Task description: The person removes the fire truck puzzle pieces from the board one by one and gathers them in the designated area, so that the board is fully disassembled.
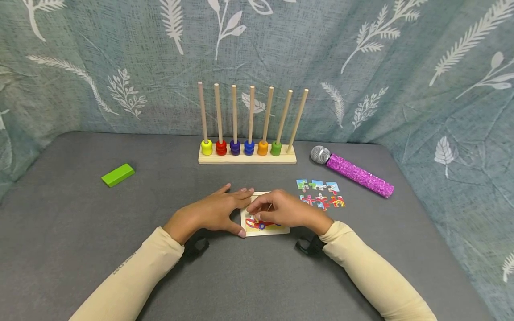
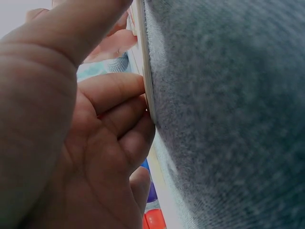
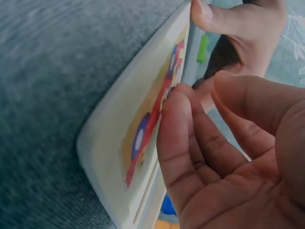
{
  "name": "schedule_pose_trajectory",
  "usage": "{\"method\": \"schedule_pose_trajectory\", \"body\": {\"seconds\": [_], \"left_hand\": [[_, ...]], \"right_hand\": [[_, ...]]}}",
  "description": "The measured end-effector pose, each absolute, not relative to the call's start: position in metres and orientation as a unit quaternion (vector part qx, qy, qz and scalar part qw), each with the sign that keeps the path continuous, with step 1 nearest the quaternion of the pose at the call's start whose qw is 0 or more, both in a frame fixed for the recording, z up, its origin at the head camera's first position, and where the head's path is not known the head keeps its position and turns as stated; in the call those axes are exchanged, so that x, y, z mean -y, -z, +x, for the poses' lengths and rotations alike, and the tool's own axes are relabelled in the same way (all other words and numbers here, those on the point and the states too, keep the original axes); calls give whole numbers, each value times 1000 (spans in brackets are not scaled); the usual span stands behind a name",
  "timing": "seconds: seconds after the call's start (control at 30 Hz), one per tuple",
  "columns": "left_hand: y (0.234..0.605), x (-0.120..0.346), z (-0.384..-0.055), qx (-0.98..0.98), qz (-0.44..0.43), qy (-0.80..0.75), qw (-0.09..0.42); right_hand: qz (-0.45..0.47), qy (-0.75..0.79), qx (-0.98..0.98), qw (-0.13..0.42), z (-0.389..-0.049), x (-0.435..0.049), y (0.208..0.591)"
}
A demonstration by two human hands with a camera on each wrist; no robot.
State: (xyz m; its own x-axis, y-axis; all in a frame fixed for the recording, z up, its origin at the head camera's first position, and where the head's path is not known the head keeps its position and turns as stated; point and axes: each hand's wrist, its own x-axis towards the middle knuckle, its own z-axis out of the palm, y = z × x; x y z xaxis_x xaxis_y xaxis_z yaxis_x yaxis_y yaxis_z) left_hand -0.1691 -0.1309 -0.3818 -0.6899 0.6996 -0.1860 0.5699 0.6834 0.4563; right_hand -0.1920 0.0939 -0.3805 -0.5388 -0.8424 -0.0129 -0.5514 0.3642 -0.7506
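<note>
A small wooden puzzle board [image 1: 267,232] with a red car picture [image 3: 151,114] lies flat on the table between the hands. My left hand [image 1: 214,209] rests at its left side, thumb by the lower left corner, other fingers over the upper left. In the left wrist view, fingertips [image 2: 136,86] touch the board's edge [image 2: 149,90]. Bent over the picture is my right hand [image 1: 287,209], its fingertips [image 3: 174,112] right at the surface. The thumb [image 3: 248,98] stands apart from those fingers in the right wrist view. The hand covers part of the picture.
Loose jigsaw pieces [image 1: 321,202] lie right of the board. Behind stands a wooden peg rack [image 1: 246,159] with tall rods and coloured beads. A glittery purple microphone [image 1: 359,174] lies at the right, a green block [image 1: 118,175] at the left. A leaf-patterned curtain [image 1: 160,89] hangs behind.
</note>
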Motion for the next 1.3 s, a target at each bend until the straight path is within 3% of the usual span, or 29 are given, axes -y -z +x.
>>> {"method": "schedule_pose_trajectory", "body": {"seconds": [0.3, 0.63, 1.0, 1.3], "left_hand": [[383, 132, -169, -899, 353, -192, 177], [383, 132, -170, -897, 354, -196, 179], [383, 131, -169, -901, 350, -188, 173], [383, 130, -168, -904, 344, -183, 177]], "right_hand": [[-426, 389, -784, 230, -190, -94, 385], [-447, 388, -783, 189, -187, -91, 384], [-417, 406, -778, 238, -188, -90, 388], [-400, 417, -788, 211, -186, -98, 388]]}}
